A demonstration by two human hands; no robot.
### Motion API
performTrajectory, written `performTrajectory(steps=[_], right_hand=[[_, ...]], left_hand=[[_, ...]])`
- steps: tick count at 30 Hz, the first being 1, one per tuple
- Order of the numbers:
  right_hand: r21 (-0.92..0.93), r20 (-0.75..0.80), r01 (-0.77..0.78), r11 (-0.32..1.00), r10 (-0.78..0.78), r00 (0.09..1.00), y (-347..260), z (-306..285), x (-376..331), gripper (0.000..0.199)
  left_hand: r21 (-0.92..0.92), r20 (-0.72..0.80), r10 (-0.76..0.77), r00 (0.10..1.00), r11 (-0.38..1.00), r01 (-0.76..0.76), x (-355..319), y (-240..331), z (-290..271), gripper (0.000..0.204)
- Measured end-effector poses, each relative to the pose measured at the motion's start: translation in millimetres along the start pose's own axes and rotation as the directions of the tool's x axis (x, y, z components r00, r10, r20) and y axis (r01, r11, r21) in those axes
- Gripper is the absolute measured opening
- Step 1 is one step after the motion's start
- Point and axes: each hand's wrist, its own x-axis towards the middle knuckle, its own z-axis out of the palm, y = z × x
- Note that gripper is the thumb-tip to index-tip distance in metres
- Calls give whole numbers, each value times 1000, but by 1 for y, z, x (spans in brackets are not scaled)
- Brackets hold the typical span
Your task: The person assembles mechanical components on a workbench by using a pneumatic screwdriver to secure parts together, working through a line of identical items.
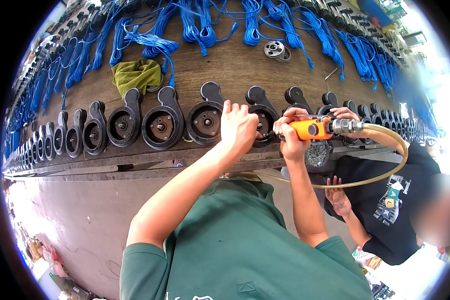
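My right hand (292, 137) grips an orange air screwdriver (309, 129), held nearly level with its tip toward the left. A metal fitting (344, 126) joins its back end to a clear yellowish hose (396, 145). Between my hands is a round black housing (261, 112) with a stubby arm, partly covered by them. My left hand (239, 127) is closed at that housing's left rim, its fingers by the tool's tip; whatever they pinch is hidden. Left of it stands another black housing (204, 122), with a metal plate and shaft inside.
Similar housings line the wooden bench (205, 70) edge both ways. Blue cable bundles (190, 25), a green cloth (135, 76) and metal discs (275, 49) lie behind. A container of small grey pieces (317, 154) is below the tool. On the right, a co-worker's hands (339, 197) are close.
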Motion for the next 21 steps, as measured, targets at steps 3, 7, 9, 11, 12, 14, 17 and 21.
performTrajectory(steps=[3,7,9,11,12,14,17,21], right_hand=[[16,2,-19,1000,19,1000,0,0,4,24],[-30,11,-6,1000,6,1000,1,-3,6,24],[-34,22,-48,998,49,999,-1,-5,11,24],[-31,27,-65,997,66,997,-3,-4,15,24],[-26,26,-60,998,61,998,-4,-3,17,24],[-20,31,-62,998,62,998,-3,-4,20,24],[-18,52,-78,997,79,996,1,-9,22,23],[-70,73,-76,995,81,994,-1,-5,22,23]], left_hand=[[-3,11,-4,1000,1000,5,3,0,-1,36],[-11,-16,-3,1000,1000,2,3,-1,-2,36],[-8,-4,-4,1000,1000,4,9,-1,-2,36],[-12,3,-8,1000,1000,8,13,-2,-3,36],[-17,3,-10,1000,1000,10,14,-1,-4,37],[-16,15,-12,1000,1000,12,16,-1,-5,37],[-5,57,-19,998,1000,19,22,-1,-8,37],[8,81,-28,996,1000,27,27,0,-9,36]])
